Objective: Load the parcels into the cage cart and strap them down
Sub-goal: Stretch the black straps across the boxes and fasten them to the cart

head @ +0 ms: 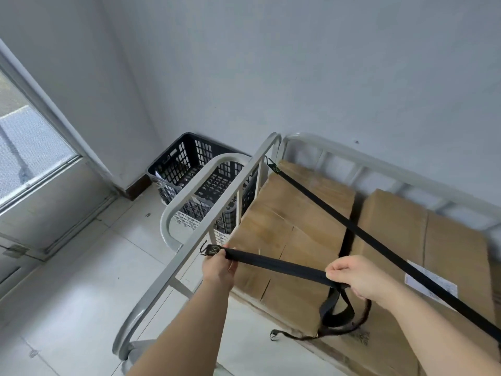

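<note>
We hold a black strap [273, 264] stretched between our two hands over the cardboard parcels [298, 221] loaded in the grey cage cart [217, 196]. Our left hand [218, 263] is closed around the strap's end just behind its metal hook [204, 248], which sits right beside the cart's left side rail. Our right hand [355, 278] grips the strap further along, and the slack loops down over the front edge of the near parcel. A second black strap [379, 240] is hooked to the far left corner rail and runs diagonally across the parcels. A black plastic crate [187, 161] stands on the floor behind the cart.
</note>
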`<action>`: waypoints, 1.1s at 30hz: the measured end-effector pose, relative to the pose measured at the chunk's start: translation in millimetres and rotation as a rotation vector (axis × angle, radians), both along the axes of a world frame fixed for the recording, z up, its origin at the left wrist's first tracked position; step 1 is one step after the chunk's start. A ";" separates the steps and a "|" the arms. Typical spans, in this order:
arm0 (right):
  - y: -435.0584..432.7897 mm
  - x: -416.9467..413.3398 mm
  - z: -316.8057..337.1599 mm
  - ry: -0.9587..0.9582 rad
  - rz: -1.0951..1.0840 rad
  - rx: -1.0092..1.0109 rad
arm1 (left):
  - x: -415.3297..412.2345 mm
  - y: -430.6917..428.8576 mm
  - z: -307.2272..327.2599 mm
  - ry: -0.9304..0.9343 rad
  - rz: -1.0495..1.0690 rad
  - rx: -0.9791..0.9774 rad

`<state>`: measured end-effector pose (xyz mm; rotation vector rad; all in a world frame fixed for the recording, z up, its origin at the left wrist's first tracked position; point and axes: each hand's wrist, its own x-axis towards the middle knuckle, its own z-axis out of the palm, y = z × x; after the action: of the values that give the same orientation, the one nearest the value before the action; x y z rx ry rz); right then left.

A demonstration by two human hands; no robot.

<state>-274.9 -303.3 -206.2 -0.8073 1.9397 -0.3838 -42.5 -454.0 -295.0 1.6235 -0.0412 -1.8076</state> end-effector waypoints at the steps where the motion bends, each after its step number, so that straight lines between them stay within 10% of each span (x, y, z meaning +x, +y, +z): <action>1: -8.4 2.6 -4.3 -0.002 0.000 -0.007 | 1.5 -8.2 -4.3 -0.013 0.006 -0.002; 18: 27.1 -69.4 6.1 0.000 -0.104 -0.003 | -60.6 -17.3 1.9 0.019 -0.215 -0.115; 33: 232.2 -226.3 74.1 0.177 -0.151 -0.012 | -180.9 115.3 69.6 0.099 -0.318 -0.142</action>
<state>-501.2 -71.2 -132.1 -0.7251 2.1734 -0.4264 -223.4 -338.7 -225.5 1.4887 -0.3934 -2.0689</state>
